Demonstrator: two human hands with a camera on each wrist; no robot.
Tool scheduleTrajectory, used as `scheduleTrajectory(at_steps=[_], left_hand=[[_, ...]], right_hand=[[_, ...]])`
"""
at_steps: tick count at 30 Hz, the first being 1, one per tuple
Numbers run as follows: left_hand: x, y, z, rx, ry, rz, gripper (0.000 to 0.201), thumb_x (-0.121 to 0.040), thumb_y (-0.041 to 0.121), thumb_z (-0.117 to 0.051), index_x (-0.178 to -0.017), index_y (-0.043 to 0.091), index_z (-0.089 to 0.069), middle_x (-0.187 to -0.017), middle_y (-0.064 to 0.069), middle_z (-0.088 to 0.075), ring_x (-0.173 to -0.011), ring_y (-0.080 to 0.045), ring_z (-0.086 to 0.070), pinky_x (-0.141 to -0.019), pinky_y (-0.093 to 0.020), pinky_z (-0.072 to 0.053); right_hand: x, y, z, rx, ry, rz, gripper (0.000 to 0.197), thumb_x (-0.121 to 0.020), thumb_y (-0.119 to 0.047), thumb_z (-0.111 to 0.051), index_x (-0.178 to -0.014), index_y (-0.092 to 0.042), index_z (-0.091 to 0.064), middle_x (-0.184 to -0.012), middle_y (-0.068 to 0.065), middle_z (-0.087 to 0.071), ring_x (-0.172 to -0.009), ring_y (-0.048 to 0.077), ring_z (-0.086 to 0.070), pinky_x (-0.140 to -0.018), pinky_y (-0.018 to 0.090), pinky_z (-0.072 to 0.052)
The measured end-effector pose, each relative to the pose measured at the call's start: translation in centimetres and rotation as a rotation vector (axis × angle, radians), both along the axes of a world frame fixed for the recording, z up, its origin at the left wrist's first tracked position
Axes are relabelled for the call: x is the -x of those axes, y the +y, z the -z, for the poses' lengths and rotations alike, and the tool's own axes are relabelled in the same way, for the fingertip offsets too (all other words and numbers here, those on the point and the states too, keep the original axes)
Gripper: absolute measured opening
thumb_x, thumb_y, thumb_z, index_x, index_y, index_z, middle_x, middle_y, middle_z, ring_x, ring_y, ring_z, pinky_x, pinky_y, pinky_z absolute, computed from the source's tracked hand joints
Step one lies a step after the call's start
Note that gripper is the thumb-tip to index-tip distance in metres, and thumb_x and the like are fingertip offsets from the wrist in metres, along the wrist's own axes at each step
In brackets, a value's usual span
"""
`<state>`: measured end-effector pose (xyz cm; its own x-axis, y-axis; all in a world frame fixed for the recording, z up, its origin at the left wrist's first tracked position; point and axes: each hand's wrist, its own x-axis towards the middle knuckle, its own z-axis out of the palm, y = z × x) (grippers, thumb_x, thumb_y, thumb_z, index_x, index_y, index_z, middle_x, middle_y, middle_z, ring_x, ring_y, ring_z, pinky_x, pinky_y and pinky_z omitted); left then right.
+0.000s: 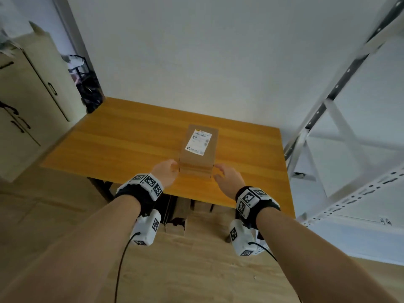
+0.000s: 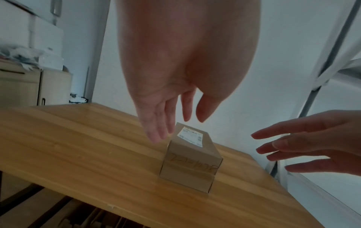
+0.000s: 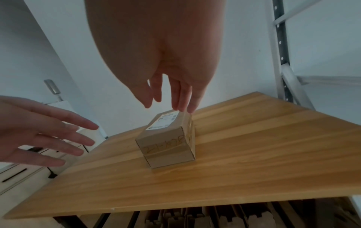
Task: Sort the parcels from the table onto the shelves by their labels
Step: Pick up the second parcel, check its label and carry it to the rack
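Observation:
One brown cardboard parcel (image 1: 197, 154) lies on the wooden table (image 1: 122, 141), a white printed label (image 1: 198, 142) on its top and handwriting on its near end (image 2: 192, 165). My left hand (image 1: 166, 173) hovers just left of the parcel's near end, fingers straight and spread (image 2: 156, 131). My right hand (image 1: 226, 176) hovers just right of it, fingers also extended (image 3: 181, 98). Neither hand holds the parcel (image 3: 167, 141); whether any fingertip touches it I cannot tell.
A grey and white metal shelf rack (image 1: 341, 119) stands to the right of the table. A beige cabinet (image 1: 28, 101) stands at the left. Flattened cardboard pieces (image 1: 181, 217) lie under the table. A white wall runs behind the table.

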<state>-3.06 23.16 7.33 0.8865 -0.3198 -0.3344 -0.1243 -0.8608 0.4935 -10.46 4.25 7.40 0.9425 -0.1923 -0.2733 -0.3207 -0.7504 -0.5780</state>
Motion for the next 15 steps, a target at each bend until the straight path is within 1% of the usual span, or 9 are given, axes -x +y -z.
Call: scheduleTrajectory(at_steps=[1,3,4,7,10,11,13,14,15], left_hand=[[-0.9,-0.3,0.5,0.011,0.004,-0.009,0.042,-0.097,0.018,-0.042,-0.138,0.008,-0.043,-0.137,-0.013,-0.053,-0.117,-0.029,-0.057,-0.095,-0.038,-0.049],[-2.7,-0.8,1.5,0.030,0.010,-0.022,0.043,-0.097,0.018,-0.043,-0.139,0.007,-0.042,-0.138,-0.013,-0.053,-0.120,-0.029,-0.056,-0.098,-0.038,-0.048],[-3.6,-1.2,2.1,0.040,0.023,-0.026,0.043,-0.097,0.019,-0.043,-0.138,0.007,-0.042,-0.136,-0.013,-0.054,-0.117,-0.028,-0.057,-0.095,-0.036,-0.049],[-5.7,-2.1,3.9,0.105,0.085,-0.034,0.044,-0.097,0.019,-0.043,-0.140,0.009,-0.040,-0.132,-0.011,-0.058,-0.101,-0.026,-0.062,-0.074,-0.026,-0.048],[-7.6,-2.8,5.7,0.164,0.125,-0.037,0.047,-0.096,0.024,-0.043,-0.143,0.019,-0.038,-0.128,-0.005,-0.061,-0.089,-0.018,-0.065,-0.069,-0.025,-0.051],[-8.2,-3.1,6.3,0.190,0.139,-0.041,0.048,-0.096,0.025,-0.043,-0.143,0.021,-0.037,-0.129,-0.003,-0.060,-0.092,-0.018,-0.065,-0.072,-0.025,-0.051],[-9.2,-3.6,7.1,0.244,0.170,-0.062,0.050,-0.097,0.028,-0.043,-0.145,0.022,-0.034,-0.138,-0.001,-0.055,-0.116,-0.021,-0.059,-0.091,-0.033,-0.050],[-9.7,-3.9,7.4,0.263,0.183,-0.073,0.051,-0.097,0.031,-0.042,-0.146,0.023,-0.032,-0.142,-0.002,-0.052,-0.124,-0.023,-0.054,-0.100,-0.038,-0.047],[-10.1,-4.1,7.6,0.283,0.190,-0.083,0.052,-0.097,0.035,-0.040,-0.147,0.023,-0.030,-0.144,-0.003,-0.050,-0.127,-0.024,-0.052,-0.105,-0.042,-0.045]], right_hand=[[-0.9,-0.1,0.6,-0.007,0.002,0.003,0.047,-0.097,-0.021,-0.042,-0.144,-0.018,-0.038,-0.146,0.009,-0.046,-0.127,0.028,-0.050,-0.098,0.036,-0.045],[-2.7,-0.4,1.6,-0.022,0.008,0.008,0.048,-0.098,-0.024,-0.042,-0.145,-0.018,-0.036,-0.149,0.007,-0.043,-0.131,0.027,-0.047,-0.100,0.036,-0.043],[-3.6,-0.5,2.1,-0.032,0.009,0.014,0.048,-0.098,-0.025,-0.042,-0.145,-0.018,-0.036,-0.149,0.007,-0.042,-0.132,0.027,-0.046,-0.102,0.036,-0.041],[-5.9,-0.9,3.6,-0.069,-0.008,0.051,0.048,-0.098,-0.025,-0.042,-0.145,-0.016,-0.035,-0.151,0.006,-0.040,-0.137,0.024,-0.040,-0.109,0.035,-0.035],[-7.9,-1.4,4.9,-0.110,-0.016,0.073,0.056,-0.097,-0.026,-0.046,-0.148,-0.014,-0.028,-0.154,0.006,-0.035,-0.141,0.023,-0.034,-0.112,0.035,-0.030],[-8.5,-1.7,5.3,-0.126,-0.010,0.081,0.059,-0.096,-0.027,-0.048,-0.149,-0.014,-0.025,-0.154,0.006,-0.033,-0.142,0.023,-0.033,-0.113,0.036,-0.029],[-9.9,-2.2,6.3,-0.178,-0.011,0.114,0.064,-0.095,-0.028,-0.051,-0.150,-0.012,-0.023,-0.154,0.006,-0.034,-0.141,0.024,-0.034,-0.115,0.038,-0.031],[-10.6,-2.5,6.9,-0.213,-0.013,0.136,0.066,-0.093,-0.029,-0.053,-0.150,-0.013,-0.023,-0.153,0.007,-0.036,-0.140,0.024,-0.036,-0.114,0.041,-0.032],[-11.2,-2.9,7.4,-0.257,-0.008,0.154,0.067,-0.092,-0.029,-0.055,-0.150,-0.014,-0.024,-0.152,0.007,-0.038,-0.139,0.025,-0.037,-0.113,0.043,-0.034]])
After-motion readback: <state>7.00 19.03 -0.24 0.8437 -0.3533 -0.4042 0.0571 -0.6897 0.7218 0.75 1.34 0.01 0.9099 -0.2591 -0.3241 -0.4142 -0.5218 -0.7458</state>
